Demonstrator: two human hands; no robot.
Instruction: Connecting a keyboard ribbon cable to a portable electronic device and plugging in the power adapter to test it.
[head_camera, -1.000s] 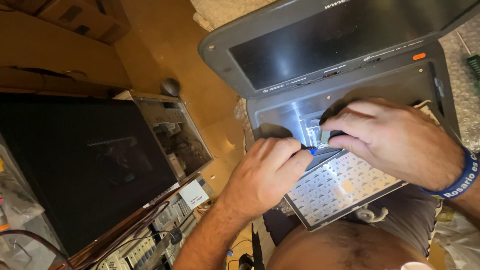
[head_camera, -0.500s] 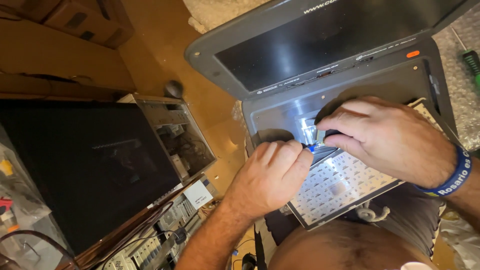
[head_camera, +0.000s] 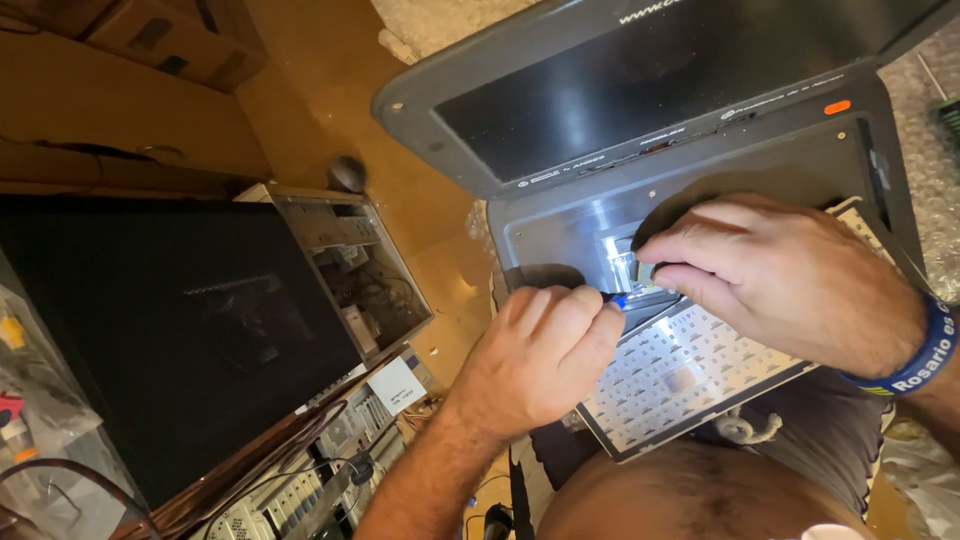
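Observation:
A grey laptop (head_camera: 640, 90) lies open on my lap, its dark screen tilted away. Its keyboard (head_camera: 690, 375) is lifted out and flipped over, showing the pale underside. My left hand (head_camera: 545, 355) is closed, its fingertips pinching the blue end of a flat ribbon cable (head_camera: 620, 298) at the keyboard's upper edge. My right hand (head_camera: 780, 275), a blue wristband on its wrist, presses its fingertips onto the connector area (head_camera: 625, 265) in the shiny metal bay below the screen. The connector itself is partly hidden by my fingers.
To the left stands an open desktop computer case (head_camera: 350, 265) behind a large dark panel (head_camera: 170, 330). Cables and a circuit board (head_camera: 290, 490) lie at the lower left. Cardboard boxes (head_camera: 120, 40) sit at the top left on the brown floor. Bubble wrap (head_camera: 935, 190) lies on the right.
Both hands stay at the ribbon cable and connector. My left hand has shifted slightly up toward the connector; the view has moved a little.

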